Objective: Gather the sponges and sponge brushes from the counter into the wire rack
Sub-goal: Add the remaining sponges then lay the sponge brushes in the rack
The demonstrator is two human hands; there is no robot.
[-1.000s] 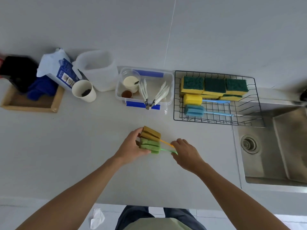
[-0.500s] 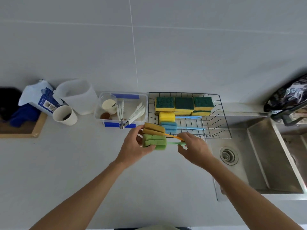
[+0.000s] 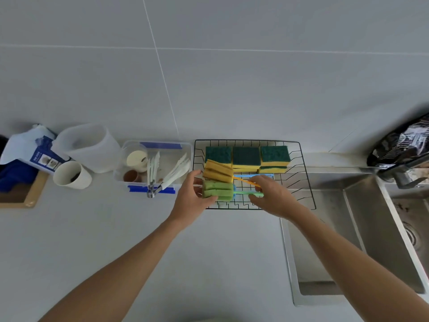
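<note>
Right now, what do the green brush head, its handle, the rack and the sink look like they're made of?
Green brush head: soft foam sponge, judging by its matte, ribbed surface. Green handle: probably plastic; thin, smooth, slightly translucent. Wire rack: thin metal wire, seemingly coated black. Sink: likely stainless steel; grey, brushed, with a dull sheen.

The wire rack (image 3: 306, 173) sits on the counter (image 3: 116, 228) against the wall, between a plastic container (image 3: 185, 149) on its left and the sink (image 3: 359, 228) on its right. 3 sponges (image 3: 246, 156) line the rack's back. 2 sponge brushes (image 3: 218, 182) sit over its front left, between both hands. A cup (image 3: 72, 175) and jug (image 3: 88, 147) stand further left.
</note>
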